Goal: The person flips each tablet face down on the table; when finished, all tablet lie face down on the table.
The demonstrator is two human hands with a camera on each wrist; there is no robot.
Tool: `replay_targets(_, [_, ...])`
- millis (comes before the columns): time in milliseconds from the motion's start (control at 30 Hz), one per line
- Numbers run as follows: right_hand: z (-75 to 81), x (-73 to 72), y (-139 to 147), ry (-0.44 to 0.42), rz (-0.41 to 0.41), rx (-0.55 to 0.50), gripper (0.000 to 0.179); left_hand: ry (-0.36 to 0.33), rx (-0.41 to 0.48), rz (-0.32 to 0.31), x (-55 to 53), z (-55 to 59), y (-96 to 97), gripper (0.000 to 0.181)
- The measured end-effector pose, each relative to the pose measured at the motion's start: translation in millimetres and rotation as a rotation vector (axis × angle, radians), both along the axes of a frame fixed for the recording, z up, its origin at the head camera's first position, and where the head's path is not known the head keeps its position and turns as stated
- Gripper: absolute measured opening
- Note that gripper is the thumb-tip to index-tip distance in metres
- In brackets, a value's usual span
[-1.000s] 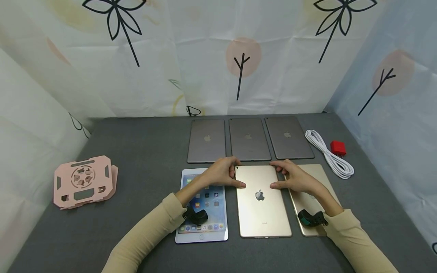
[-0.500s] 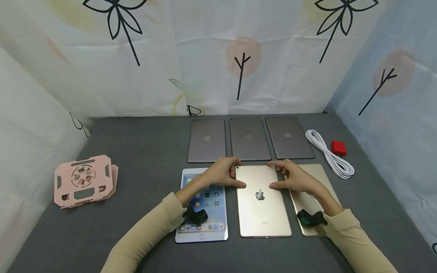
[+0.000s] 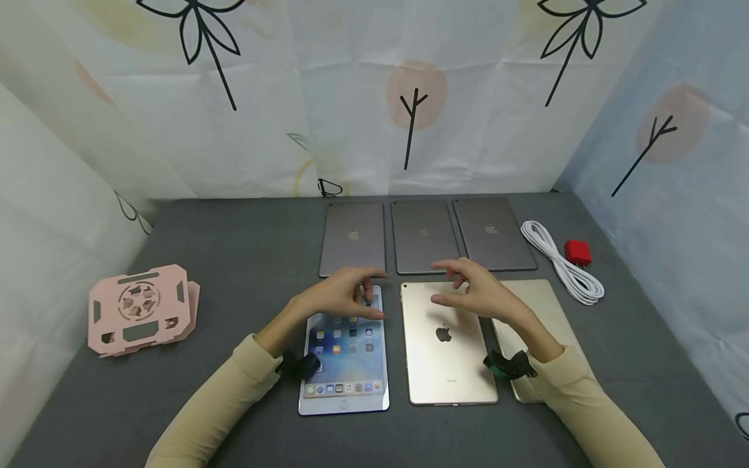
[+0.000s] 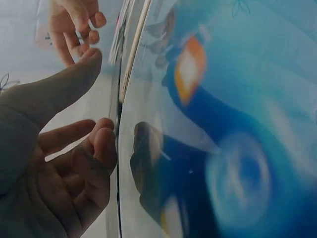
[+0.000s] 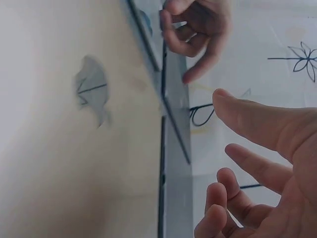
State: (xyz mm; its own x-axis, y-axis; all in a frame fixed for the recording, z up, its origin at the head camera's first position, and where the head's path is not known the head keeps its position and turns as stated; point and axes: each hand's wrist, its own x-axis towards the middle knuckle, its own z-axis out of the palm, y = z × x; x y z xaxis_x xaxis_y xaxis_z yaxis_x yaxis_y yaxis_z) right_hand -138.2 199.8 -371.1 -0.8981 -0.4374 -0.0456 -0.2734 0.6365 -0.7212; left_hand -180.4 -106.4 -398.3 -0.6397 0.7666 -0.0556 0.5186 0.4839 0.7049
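Observation:
A white tablet (image 3: pixel 345 351) lies with its lit screen up. My left hand (image 3: pixel 336 296) hovers over its upper end, thumb and fingers spread apart and holding nothing. To its right a gold tablet (image 3: pixel 450 370) rests back up, its apple logo facing me. Above that tablet's top part my right hand (image 3: pixel 476 292) is held with thumb and forefinger apart, nothing between them. A second gold tablet (image 3: pixel 547 312) lies further right, partly covered by my right forearm. In the right wrist view, the gold back (image 5: pixel 89 163) sits beside my relaxed fingers (image 5: pixel 257 163).
Behind stand three grey tablets in a row, the left one (image 3: pixel 353 237), the middle one (image 3: pixel 425 237) and the right one (image 3: pixel 494 234). A coiled white cable (image 3: pixel 567 266) and a red charger plug (image 3: pixel 578 252) lie right. Pink slotted panels (image 3: pixel 140 312) are stacked left.
Both hands have come off the middle gold tablet's edges. The left moved left over the white tablet; the right shifted left above the gold one. The tablets stay in place.

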Motion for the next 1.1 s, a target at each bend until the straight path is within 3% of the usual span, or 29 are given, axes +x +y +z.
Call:
replay_targets(167, [4.7,-7.0,-19.3,0.018,0.045,0.0,0.062,-0.022,-0.049,0.029,2.7,6.2,-34.8,0.079])
replay_targets(467, [-1.3,-19.2,-55.5,-0.049,0.152,0.021,0.066,0.099,-0.137,0.133,9.8,3.9,-83.8,0.085])
replay_targets(600, [-8.8,-21.6,-69.6,-0.092,0.171,0.068,0.068,0.083,-0.138,0.167,12.4,-3.8,-91.8,0.085])
replay_targets(833, [-17.1,-19.0,-87.1,-0.078,0.181,0.277,0.08,0.02,-0.136,0.209,13.5,-8.8,-99.1,0.09])
replay_targets(1100, [-17.7,-17.0,-91.7,-0.089,0.195,0.273,0.081,0.004,-0.149,0.221,16.0,-6.9,-98.5,0.087])
